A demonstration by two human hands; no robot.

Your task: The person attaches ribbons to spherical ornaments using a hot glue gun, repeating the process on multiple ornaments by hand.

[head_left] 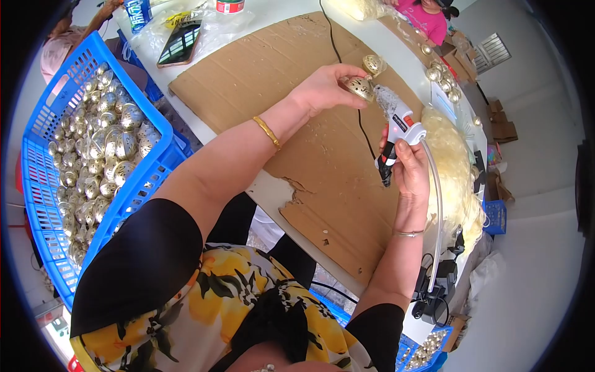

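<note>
My left hand pinches a gold openwork bauble above the cardboard. A second gold bauble is just beyond my fingertips; I cannot tell whether it is joined to the first. In my right hand is a white and black hot glue gun, its fingers wrapped round the handle. The gun's nozzle end, covered in clumpy clear glue, points at the held bauble, close to it. A long pale glue stick curves out of the gun's back towards me.
Brown cardboard covers much of the white table. A blue crate full of gold baubles stands at left. A phone lies at the back. Pale yellow fibre, more baubles and power adapters are at right. Other people sit nearby.
</note>
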